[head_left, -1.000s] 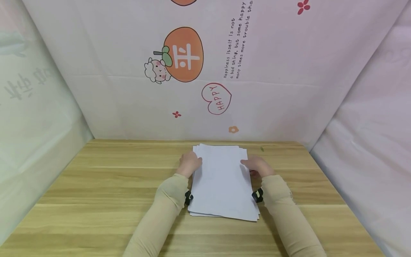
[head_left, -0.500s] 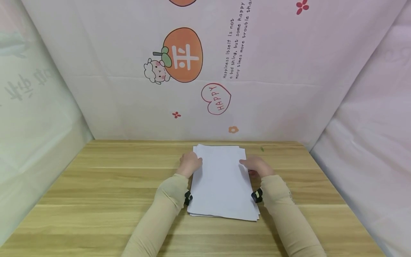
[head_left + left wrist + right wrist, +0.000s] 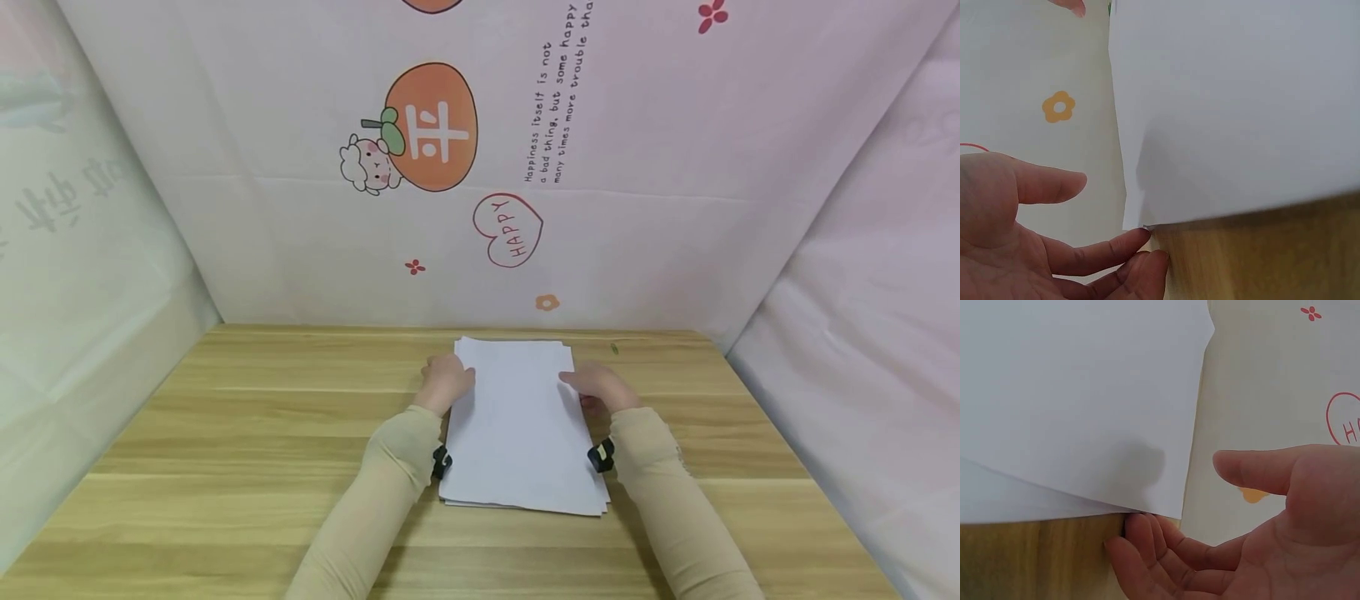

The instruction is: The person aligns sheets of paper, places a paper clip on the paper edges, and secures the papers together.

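While the left hand (image 3: 445, 383) and right hand (image 3: 603, 387) flank it, the paper stack (image 3: 521, 433) lies near the far edge of the desk (image 3: 247, 467).
I find thumb and fingers apart on each, fingertips at the stack's uneven side edges; a small green item (image 3: 614, 348) lies toward the desk's far right corner.

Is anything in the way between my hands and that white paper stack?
Nothing visible is: your bare left hand and right hand have fingers at opposite edges of the stack of rectangular white paper sheets. A tiny green object lies on the light-brown wooden table beyond the right hand, not between.
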`<state>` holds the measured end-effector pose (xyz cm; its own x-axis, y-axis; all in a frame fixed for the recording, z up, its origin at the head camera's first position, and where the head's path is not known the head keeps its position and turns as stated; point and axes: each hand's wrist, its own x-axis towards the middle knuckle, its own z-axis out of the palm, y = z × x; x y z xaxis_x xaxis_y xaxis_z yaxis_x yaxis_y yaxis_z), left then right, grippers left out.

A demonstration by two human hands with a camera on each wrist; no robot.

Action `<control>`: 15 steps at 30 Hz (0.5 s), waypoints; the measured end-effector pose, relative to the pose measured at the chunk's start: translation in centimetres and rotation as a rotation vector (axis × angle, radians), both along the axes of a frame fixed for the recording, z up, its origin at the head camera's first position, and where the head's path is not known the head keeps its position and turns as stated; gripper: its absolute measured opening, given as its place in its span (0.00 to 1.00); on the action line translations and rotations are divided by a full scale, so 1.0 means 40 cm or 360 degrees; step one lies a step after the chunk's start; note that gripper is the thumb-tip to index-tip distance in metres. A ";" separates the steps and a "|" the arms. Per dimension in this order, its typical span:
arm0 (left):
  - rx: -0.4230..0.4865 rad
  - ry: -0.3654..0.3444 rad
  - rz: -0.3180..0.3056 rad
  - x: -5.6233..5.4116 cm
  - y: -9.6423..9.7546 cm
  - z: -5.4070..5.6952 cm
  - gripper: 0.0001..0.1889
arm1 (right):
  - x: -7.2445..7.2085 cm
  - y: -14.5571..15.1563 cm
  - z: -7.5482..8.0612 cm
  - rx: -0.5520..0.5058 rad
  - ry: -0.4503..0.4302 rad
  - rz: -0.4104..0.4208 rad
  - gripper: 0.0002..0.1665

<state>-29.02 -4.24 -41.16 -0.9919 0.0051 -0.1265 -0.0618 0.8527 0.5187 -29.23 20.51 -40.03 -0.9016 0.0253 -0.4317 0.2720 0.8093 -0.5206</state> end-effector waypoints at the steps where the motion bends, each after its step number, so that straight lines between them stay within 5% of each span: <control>1: -0.0001 -0.0001 0.0001 -0.001 0.000 -0.001 0.21 | 0.000 0.000 0.000 0.0005 0.0001 -0.0001 0.25; 15: -0.0016 0.0052 -0.0019 0.000 0.006 0.005 0.22 | 0.004 0.018 -0.006 -0.0188 -0.0021 -0.0042 0.26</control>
<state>-29.00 -4.00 -40.98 -0.9954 0.0157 -0.0942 -0.0349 0.8584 0.5119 -29.07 21.21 -40.27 -0.8956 -0.0028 -0.4449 0.2999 0.7349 -0.6083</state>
